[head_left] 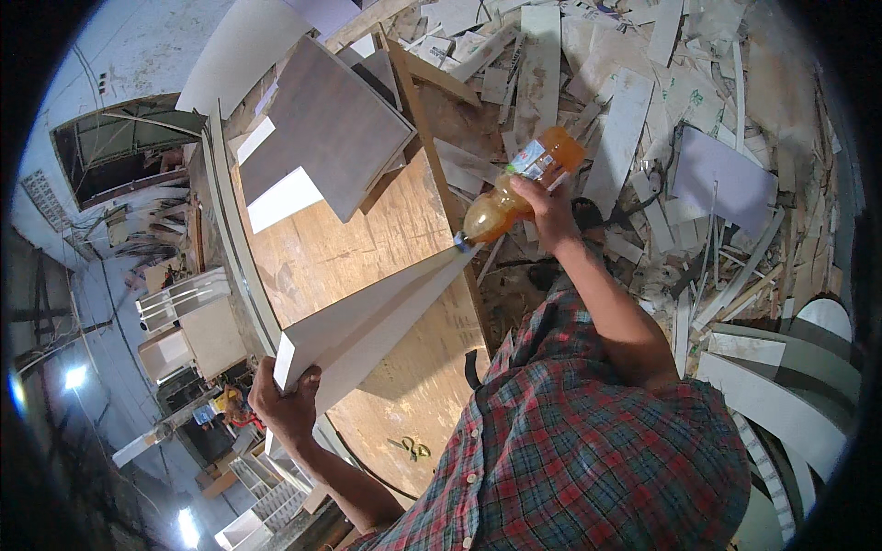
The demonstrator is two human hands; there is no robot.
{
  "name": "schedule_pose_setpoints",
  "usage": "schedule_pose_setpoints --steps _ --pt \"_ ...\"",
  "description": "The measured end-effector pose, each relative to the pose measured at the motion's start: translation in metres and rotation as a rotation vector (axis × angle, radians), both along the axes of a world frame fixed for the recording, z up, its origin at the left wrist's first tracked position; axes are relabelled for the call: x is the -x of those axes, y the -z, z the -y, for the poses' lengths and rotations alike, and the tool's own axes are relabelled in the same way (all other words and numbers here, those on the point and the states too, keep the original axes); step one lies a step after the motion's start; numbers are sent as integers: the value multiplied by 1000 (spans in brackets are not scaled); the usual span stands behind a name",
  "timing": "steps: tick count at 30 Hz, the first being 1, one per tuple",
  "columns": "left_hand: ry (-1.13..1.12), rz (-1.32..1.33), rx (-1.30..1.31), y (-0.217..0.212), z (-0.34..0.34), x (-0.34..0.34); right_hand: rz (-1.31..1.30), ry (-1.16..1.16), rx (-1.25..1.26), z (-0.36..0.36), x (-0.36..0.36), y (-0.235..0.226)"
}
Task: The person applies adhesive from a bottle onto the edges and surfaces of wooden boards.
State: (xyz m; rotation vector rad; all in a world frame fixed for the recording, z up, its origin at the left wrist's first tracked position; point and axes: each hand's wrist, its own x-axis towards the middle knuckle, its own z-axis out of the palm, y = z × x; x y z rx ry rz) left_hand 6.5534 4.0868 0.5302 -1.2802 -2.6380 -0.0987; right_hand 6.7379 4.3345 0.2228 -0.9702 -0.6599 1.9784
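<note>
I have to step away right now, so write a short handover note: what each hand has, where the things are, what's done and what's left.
Left hand: grips the near end of a long white panel, which is held on edge over the plywood table.
Right hand: holds an orange bottle tipped nozzle-down, with its tip at the panel's far end.
Nearby: a grey board lies at the far end of the table, yellow-handled scissors at the near end, and white offcuts cover the floor.
Done: bottle brought to the far end of the panel.
Left: cannot tell whether anything has come out; the rest of the edge looks bare.
</note>
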Motion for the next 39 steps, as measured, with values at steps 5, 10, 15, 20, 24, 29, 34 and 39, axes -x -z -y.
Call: schedule_pose_setpoints --steps 5,10,15,20,24,29,34,39 --pt "-32 4 30 -1 -1 0 159 16 178 5 -12 57" --pt "-42 98 16 -4 -8 -2 258 -109 2 4 -25 118" --pt "-48 82 49 -7 -5 -4 -55 -39 211 -10 -18 -5" --pt "-36 63 91 -12 -14 -8 -455 -98 -72 -14 13 -145" --pt "-10 77 77 -11 -6 -11 -554 -200 -216 -13 31 -198" --pt "-24 98 52 -6 -4 -13 -567 -105 -270 -23 42 -218" --pt "-42 85 42 -7 -2 -16 -453 -166 -332 -25 28 -212" --pt "-73 116 55 -9 -7 -14 -438 -237 -308 -12 17 -191"
